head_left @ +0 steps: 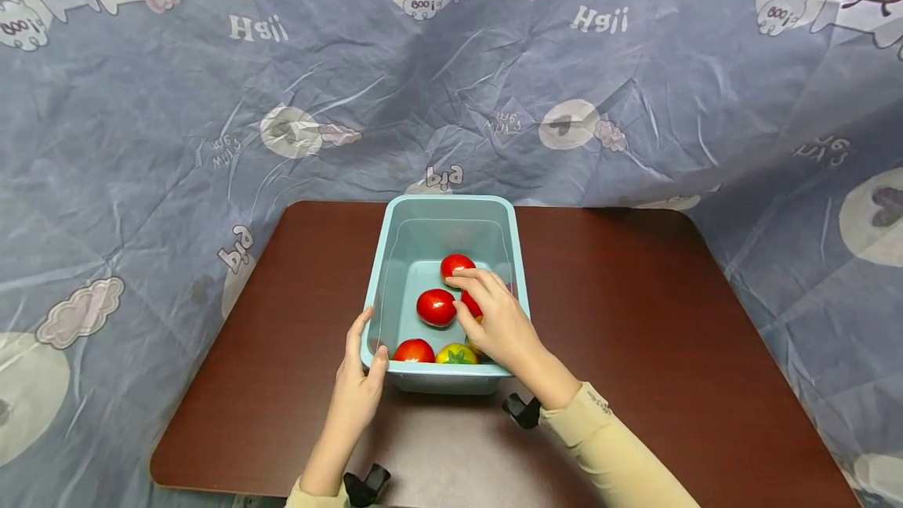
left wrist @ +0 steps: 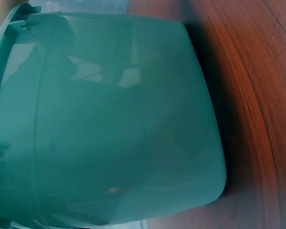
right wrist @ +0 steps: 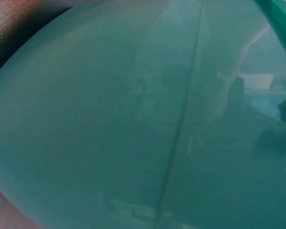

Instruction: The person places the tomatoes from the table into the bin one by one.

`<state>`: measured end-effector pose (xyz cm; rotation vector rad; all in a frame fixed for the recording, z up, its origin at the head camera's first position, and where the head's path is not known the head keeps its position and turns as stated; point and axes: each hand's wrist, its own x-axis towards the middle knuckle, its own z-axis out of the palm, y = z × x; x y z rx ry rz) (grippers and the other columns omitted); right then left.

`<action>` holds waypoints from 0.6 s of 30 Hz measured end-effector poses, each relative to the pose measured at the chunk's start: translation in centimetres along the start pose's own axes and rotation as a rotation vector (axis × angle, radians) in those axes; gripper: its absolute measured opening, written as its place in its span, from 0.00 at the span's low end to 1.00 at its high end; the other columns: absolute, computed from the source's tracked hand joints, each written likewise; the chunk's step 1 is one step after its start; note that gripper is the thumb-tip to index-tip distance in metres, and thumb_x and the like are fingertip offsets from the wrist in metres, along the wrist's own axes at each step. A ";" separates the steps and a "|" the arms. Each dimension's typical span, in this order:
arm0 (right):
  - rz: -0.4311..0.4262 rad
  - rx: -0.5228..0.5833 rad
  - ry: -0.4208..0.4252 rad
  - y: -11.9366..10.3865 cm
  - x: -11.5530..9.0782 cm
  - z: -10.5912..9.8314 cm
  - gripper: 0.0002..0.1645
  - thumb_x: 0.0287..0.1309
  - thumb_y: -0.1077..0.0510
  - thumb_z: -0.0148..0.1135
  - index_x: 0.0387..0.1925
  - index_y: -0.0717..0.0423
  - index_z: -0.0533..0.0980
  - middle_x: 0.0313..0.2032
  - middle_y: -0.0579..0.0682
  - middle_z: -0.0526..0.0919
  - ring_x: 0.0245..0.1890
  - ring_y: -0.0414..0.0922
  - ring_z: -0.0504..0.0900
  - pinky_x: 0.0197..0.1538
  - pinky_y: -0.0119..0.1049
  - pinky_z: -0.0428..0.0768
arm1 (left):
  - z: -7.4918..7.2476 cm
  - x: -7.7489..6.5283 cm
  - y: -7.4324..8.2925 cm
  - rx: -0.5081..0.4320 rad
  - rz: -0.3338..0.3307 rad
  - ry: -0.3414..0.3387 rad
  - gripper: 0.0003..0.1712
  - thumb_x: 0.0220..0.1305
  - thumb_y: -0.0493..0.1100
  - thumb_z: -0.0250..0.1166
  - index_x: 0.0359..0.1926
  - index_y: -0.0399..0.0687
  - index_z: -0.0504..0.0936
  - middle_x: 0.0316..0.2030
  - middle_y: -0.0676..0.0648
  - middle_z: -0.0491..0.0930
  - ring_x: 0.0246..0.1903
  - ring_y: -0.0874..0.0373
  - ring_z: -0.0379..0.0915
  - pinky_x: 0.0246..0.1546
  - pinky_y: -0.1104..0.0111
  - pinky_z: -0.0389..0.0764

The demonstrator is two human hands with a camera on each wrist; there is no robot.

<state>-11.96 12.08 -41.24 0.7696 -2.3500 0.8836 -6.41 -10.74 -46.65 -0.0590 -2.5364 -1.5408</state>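
Observation:
A light-blue plastic bin stands on the table. My left hand grips its near left corner, thumb by the front rim and index finger along the left rim. Inside lie glossy red tomatoes: one farthest back, one in the middle, one at the front left. A yellow-green tomato with a green star-shaped top sits at the front. My right hand reaches over the right rim, thumb and fingers apart; another red tomato shows in that gap, partly hidden by the hand.
The brown wooden table extends on both sides of the bin. Behind it hangs a blue-grey printed cloth. The bin's outer wall fills most of the left wrist view, and its wall most of the right.

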 end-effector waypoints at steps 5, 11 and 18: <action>0.001 -0.019 0.034 -0.1 0.4 0.5 0.19 0.57 0.65 0.64 0.51 0.59 0.79 0.53 0.56 0.80 0.53 0.51 0.77 0.55 0.43 0.79 | -0.9 0.3 0.2 0.066 -0.035 -0.021 0.34 0.70 0.45 0.55 0.74 0.61 0.56 0.72 0.45 0.61 0.66 0.41 0.65 0.59 0.39 0.69; 0.093 -0.125 0.005 -0.3 0.5 0.3 0.23 0.56 0.62 0.66 0.55 0.59 0.78 0.57 0.56 0.77 0.59 0.55 0.74 0.54 0.46 0.81 | -2.1 0.7 1.5 0.240 0.001 -0.021 0.35 0.65 0.44 0.59 0.72 0.53 0.62 0.74 0.40 0.54 0.69 0.39 0.59 0.59 0.39 0.69; 0.243 -0.214 -0.058 -1.1 0.3 -1.5 0.31 0.58 0.58 0.66 0.64 0.58 0.72 0.65 0.60 0.71 0.69 0.62 0.64 0.67 0.57 0.68 | -2.0 1.7 4.5 0.396 0.227 -0.029 0.33 0.64 0.44 0.61 0.69 0.42 0.66 0.74 0.34 0.52 0.75 0.33 0.38 0.65 0.32 0.52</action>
